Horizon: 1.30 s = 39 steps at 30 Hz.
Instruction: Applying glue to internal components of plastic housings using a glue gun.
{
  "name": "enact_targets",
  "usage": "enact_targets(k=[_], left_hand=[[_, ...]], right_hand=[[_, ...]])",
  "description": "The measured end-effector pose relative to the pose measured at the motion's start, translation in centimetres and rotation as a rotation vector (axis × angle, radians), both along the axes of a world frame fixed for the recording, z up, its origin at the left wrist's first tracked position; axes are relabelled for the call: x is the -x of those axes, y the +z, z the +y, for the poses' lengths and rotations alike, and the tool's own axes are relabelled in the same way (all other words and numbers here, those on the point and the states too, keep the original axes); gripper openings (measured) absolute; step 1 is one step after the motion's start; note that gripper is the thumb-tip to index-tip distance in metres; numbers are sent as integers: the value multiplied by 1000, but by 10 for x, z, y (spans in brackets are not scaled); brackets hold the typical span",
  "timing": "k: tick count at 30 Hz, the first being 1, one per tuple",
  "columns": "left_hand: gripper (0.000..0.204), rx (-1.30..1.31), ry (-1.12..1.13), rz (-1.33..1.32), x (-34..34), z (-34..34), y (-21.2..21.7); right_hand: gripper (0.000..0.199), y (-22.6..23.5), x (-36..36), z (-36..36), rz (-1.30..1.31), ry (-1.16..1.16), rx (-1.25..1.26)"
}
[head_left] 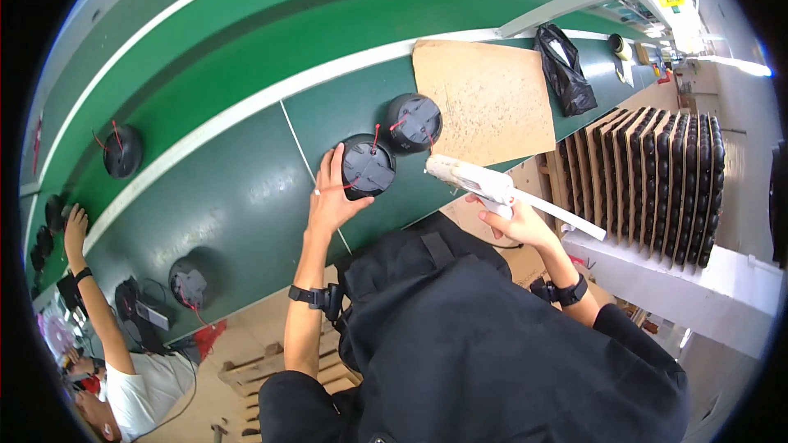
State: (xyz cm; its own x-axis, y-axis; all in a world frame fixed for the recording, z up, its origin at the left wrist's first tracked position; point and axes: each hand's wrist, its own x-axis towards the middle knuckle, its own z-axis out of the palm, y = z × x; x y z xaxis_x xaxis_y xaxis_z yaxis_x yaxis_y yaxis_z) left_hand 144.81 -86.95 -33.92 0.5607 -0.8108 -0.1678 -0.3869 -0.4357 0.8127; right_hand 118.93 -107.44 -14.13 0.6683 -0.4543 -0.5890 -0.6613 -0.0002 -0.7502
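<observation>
Head view: left grip [331, 202] clasps black housing [368, 168] along its left edge; right grip [525, 225] clasps glue gun [474, 180].

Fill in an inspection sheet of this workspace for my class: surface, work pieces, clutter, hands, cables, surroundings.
Surface: dark green bench.
Work pieces: nearer round black unit and farther round black unit, side by side; white gun-shaped tool.
Clutter: speckled brown sheet; crumpled black bag.
Hands: left hand holds the nearer unit, fingers around its rim; right hand grips the tool's handle.
Cables: red wires on both units; whether the tool has a cord is unclear.
Surroundings: co-worker's hand at far left; layered stack of dark pieces at right.
</observation>
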Motion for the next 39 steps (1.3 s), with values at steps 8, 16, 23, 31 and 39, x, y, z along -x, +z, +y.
enact_targets(k=[8, 16, 23, 31, 39], left_hand=[[127, 151, 244, 9, -8, -44, -1], [82, -23, -4, 78, -146, -6, -28], [75, -451, 925, -784, -349, 142, -11], [32, -460, 610, -656, -327, 173, -4], [34, -29, 414, 66, -97, 84, 31]], right_hand=[[62, -19, 50, 7, -62, -213, -2], [57, -29, 54, 8, -153, -303, -200], [56, -29, 52, 10, -172, -378, -153], [51, -29, 37, 8, -109, -333, -116], [51, -20, 9, 1, -42, 9, -60]])
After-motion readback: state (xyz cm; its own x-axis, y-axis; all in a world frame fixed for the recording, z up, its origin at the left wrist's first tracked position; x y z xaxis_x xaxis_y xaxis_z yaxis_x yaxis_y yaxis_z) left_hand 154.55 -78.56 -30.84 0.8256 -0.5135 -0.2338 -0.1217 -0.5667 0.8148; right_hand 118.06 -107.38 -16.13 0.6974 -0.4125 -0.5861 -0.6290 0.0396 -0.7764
